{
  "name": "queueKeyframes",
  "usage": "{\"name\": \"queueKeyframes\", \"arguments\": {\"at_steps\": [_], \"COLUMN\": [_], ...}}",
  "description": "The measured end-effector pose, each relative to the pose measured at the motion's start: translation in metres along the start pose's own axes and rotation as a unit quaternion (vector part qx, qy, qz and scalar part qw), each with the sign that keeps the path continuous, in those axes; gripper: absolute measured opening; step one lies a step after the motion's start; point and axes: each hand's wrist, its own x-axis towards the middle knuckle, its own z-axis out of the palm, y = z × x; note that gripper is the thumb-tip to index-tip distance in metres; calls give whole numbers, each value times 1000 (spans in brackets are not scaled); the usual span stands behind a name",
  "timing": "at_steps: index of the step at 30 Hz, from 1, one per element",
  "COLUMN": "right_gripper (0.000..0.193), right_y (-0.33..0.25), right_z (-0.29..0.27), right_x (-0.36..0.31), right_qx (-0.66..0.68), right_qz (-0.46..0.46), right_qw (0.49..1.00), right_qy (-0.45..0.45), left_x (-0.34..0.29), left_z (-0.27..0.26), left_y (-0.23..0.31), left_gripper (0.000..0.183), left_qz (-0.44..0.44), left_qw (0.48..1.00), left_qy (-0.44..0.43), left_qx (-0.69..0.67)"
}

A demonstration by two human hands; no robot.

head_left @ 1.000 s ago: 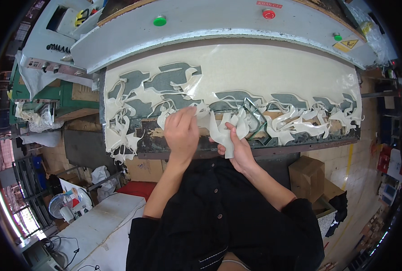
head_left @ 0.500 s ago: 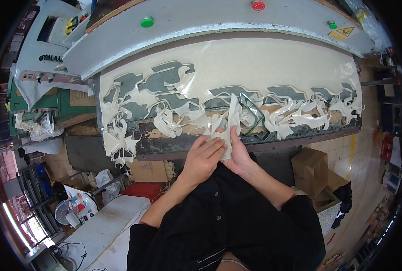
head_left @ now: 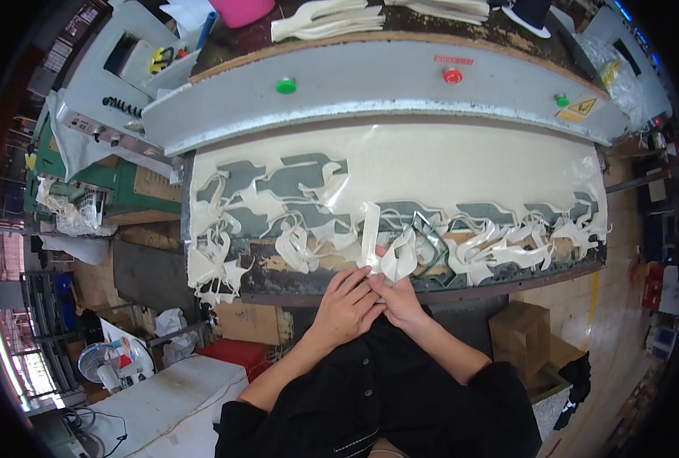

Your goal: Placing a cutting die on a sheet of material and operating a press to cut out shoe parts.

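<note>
My left hand [head_left: 345, 308] and my right hand [head_left: 397, 300] meet at the near edge of a cutting press bed. Between them they grip cream, flexible cut pieces. One strip [head_left: 370, 229] stands up from my fingers, and beside it a curled piece [head_left: 399, 261] bulges toward the right. My left fingers lie across the lower end of the pieces, while my right thumb presses from the other side. How many pieces are in my grip I cannot tell. Just right of them, a green-edged metal cutting die [head_left: 436, 259] rests among the scraps.
A large cream sheet [head_left: 446, 156] with cut-out openings covers the bed, with curled offcuts [head_left: 500, 248] along its near side. Behind it runs a grey press beam [head_left: 370, 91] with green and red buttons. Stacked cut pieces [head_left: 328, 19] lie above. A cardboard box [head_left: 519, 336] stands right.
The view has tilted up, bringing the stacks behind the beam into sight. In my hands the cream pieces have spread apart, and my right thumb has folded down over them.
</note>
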Motion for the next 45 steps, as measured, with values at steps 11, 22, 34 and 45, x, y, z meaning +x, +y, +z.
{"name": "queueKeyframes", "arguments": {"at_steps": [11, 22, 34, 45], "right_gripper": [72, 63, 108, 37], "right_y": [-29, -57, -180, -297], "right_z": [54, 40, 55, 74], "right_x": [37, 76, 61, 133], "right_qx": [50, 353, -446, -489], "right_qz": [-192, -64, -485, -316], "right_qw": [980, 933, 752, 787], "right_qy": [7, -34, 19, -202], "left_x": [60, 137, 232, 298], "left_z": [0, -104, -224, -262], "left_y": [-6, -24, 11, 6], "left_gripper": [33, 22, 14, 20], "left_qz": [-343, -197, 42, 126], "left_qw": [746, 970, 918, 951], "left_qy": [169, 29, -274, -226], "left_qx": [-545, -137, 283, 170]}}
